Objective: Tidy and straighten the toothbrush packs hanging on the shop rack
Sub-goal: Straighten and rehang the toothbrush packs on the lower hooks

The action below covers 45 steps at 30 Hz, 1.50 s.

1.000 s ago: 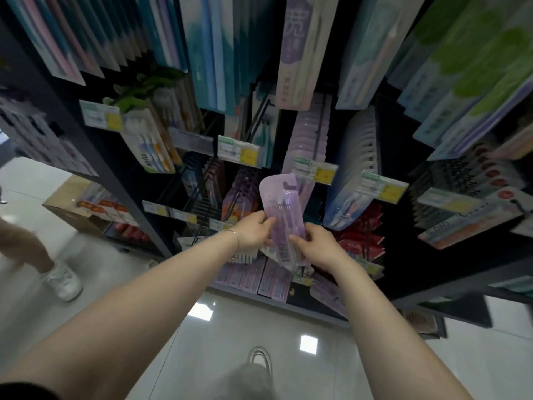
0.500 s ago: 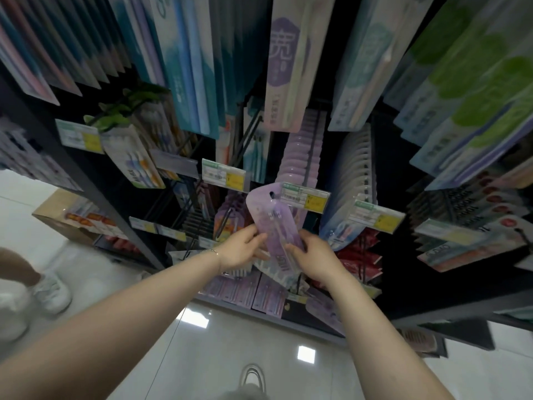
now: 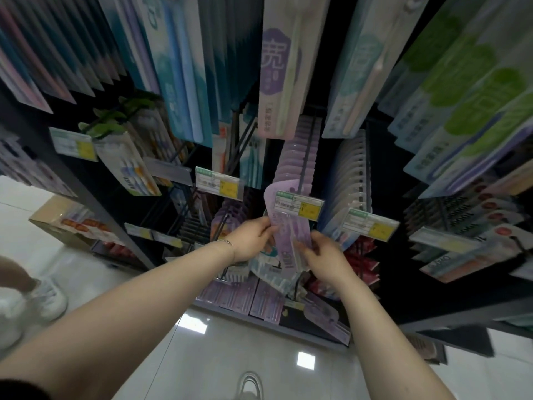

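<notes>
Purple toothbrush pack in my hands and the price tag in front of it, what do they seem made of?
The purple toothbrush pack: likely thin printed card under a clear plastic blister; its top curls over and the front has a sheen. The price tag: seemingly a paper label in a clear glossy plastic holder, judging by its pale see-through rim.

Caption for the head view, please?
Left hand and right hand hold a purple toothbrush pack partly behind a price tag.
</notes>
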{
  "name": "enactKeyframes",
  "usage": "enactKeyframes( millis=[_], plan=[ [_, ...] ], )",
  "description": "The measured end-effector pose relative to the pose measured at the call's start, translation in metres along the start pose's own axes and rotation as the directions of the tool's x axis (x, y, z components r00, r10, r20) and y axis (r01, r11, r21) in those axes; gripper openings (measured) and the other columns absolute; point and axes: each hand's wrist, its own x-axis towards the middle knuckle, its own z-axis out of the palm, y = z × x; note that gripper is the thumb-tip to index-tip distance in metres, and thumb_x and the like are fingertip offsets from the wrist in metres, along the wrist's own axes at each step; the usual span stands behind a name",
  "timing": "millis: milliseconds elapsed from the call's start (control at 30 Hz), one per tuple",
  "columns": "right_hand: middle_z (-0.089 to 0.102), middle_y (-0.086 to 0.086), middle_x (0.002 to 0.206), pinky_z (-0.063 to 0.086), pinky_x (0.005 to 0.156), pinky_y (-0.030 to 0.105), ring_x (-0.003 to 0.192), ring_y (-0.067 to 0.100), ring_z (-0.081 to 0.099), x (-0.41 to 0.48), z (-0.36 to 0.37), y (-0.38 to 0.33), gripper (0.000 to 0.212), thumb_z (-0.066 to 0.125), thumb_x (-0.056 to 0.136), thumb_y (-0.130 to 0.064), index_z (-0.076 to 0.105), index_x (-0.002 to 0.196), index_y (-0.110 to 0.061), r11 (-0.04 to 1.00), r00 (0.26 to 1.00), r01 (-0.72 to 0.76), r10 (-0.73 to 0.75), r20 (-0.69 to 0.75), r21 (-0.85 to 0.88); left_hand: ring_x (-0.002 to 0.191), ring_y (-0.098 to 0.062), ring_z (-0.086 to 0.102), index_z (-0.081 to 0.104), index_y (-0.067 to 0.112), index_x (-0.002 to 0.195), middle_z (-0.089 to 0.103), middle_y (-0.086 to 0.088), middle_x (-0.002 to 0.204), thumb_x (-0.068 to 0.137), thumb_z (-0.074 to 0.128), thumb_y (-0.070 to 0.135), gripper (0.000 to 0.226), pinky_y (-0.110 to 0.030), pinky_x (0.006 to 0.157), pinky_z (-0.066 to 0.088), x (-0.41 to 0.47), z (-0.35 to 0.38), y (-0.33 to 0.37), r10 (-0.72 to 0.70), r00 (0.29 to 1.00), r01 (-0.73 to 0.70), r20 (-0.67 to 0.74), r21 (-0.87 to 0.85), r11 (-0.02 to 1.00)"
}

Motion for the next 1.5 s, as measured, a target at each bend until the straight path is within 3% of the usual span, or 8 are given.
enactKeyframes(
  millis=[167, 367, 533, 733, 867, 1000, 1233, 1500],
  plan=[
    [0.068, -0.003, 0.096, 0.048, 0.071, 0.025, 0.085, 0.008, 0.064, -0.001, 0.004, 0.005, 0.017, 0.057, 0.097, -0.036, 0.062, 0.107, -0.023, 0.997, 1.0, -0.027, 0.028, -0.008, 0.078, 0.102, -0.026, 0.064, 0.058, 0.007, 0.118, 0.067, -0.011, 0.115, 0.106, 0.039, 0.027, 0.03, -0.039, 0.092, 0.053, 0.003, 0.003, 0.004, -0.022, 1.0, 0.021, 0.004, 0.124, 0.992],
    [0.069, 0.005, 0.091, 0.056, 0.077, 0.04, 0.082, 0.02, 0.066, 0.007, 0.013, 0.0, 0.031, 0.058, 0.094, -0.046, 0.064, 0.103, -0.016, 0.989, 0.994, -0.108, 0.109, -0.014, 0.097, 0.088, -0.027, 0.062, 0.054, 0.011, 0.101, 0.064, -0.008, 0.094, 0.106, 0.04, 0.031, 0.025, -0.037, 0.081, 0.052, 0.008, -0.002, -0.001, -0.063, 0.996, 0.073, -0.055, 0.191, 0.979],
    [0.063, 0.002, 0.092, 0.041, 0.063, 0.025, 0.09, 0.021, 0.061, 0.008, 0.015, -0.004, 0.034, 0.053, 0.098, -0.044, 0.059, 0.098, -0.011, 0.987, 0.989, -0.151, 0.151, 0.011, 0.057, 0.08, -0.018, 0.053, 0.045, 0.023, 0.095, 0.051, 0.008, 0.078, 0.105, 0.043, 0.034, 0.015, -0.03, 0.073, 0.042, 0.007, -0.005, 0.005, -0.077, 0.995, 0.09, -0.066, 0.227, 0.97],
    [0.048, 0.012, 0.142, 0.038, 0.084, 0.023, 0.121, 0.025, 0.051, 0.003, 0.001, -0.009, 0.064, 0.05, 0.097, -0.048, 0.042, 0.142, -0.004, 0.954, 0.954, -0.248, 0.27, 0.13, -0.166, 0.094, -0.027, 0.061, 0.05, 0.013, 0.117, 0.064, -0.01, 0.105, 0.099, 0.049, 0.043, 0.034, -0.033, 0.078, 0.051, 0.002, -0.019, 0.002, -0.174, 0.985, 0.155, 0.01, 0.402, 0.902],
    [0.058, 0.011, 0.13, 0.046, 0.083, 0.028, 0.114, 0.025, 0.056, -0.003, -0.015, -0.028, 0.06, 0.045, 0.098, -0.052, 0.053, 0.134, -0.005, 0.905, 0.94, -0.131, 0.243, 0.241, -0.404, 0.092, -0.025, 0.063, 0.061, 0.014, 0.104, 0.067, -0.007, 0.101, 0.098, 0.049, 0.046, 0.034, -0.039, 0.083, 0.054, -0.008, -0.032, 0.008, -0.179, 0.98, 0.113, 0.088, 0.498, 0.86],
    [0.065, 0.009, 0.095, 0.044, 0.071, 0.032, 0.09, 0.025, 0.063, -0.012, -0.032, -0.051, 0.048, 0.05, 0.097, -0.048, 0.066, 0.095, -0.003, 0.911, 0.924, -0.018, 0.172, 0.341, -0.412, 0.09, -0.023, 0.063, 0.062, 0.017, 0.099, 0.066, -0.004, 0.098, 0.1, 0.05, 0.045, 0.031, -0.038, 0.08, 0.052, -0.029, -0.045, 0.027, -0.15, 0.974, 0.039, 0.169, 0.529, 0.848],
    [0.061, -0.002, 0.091, 0.044, 0.073, 0.031, 0.088, 0.018, 0.058, -0.037, -0.047, -0.097, 0.03, 0.05, 0.1, -0.042, 0.063, 0.088, -0.018, 0.912, 0.95, 0.091, 0.041, 0.31, -0.4, 0.084, -0.012, 0.06, 0.059, 0.025, 0.1, 0.065, 0.004, 0.095, 0.101, 0.049, 0.044, 0.021, -0.026, 0.067, 0.046, -0.06, -0.071, 0.039, -0.07, 0.985, -0.022, 0.155, 0.528, 0.849],
    [0.06, -0.009, 0.09, 0.047, 0.071, 0.029, 0.082, 0.01, 0.058, -0.046, 0.002, -0.144, 0.021, 0.053, 0.098, -0.045, 0.056, 0.081, -0.034, 0.938, 0.956, 0.115, -0.015, 0.293, -0.328, 0.089, -0.015, 0.061, 0.061, 0.023, 0.107, 0.063, 0.004, 0.099, 0.099, 0.051, 0.044, 0.024, -0.035, 0.081, 0.054, -0.103, -0.118, -0.002, -0.029, 0.998, -0.007, 0.061, 0.514, 0.858]
  ],
)
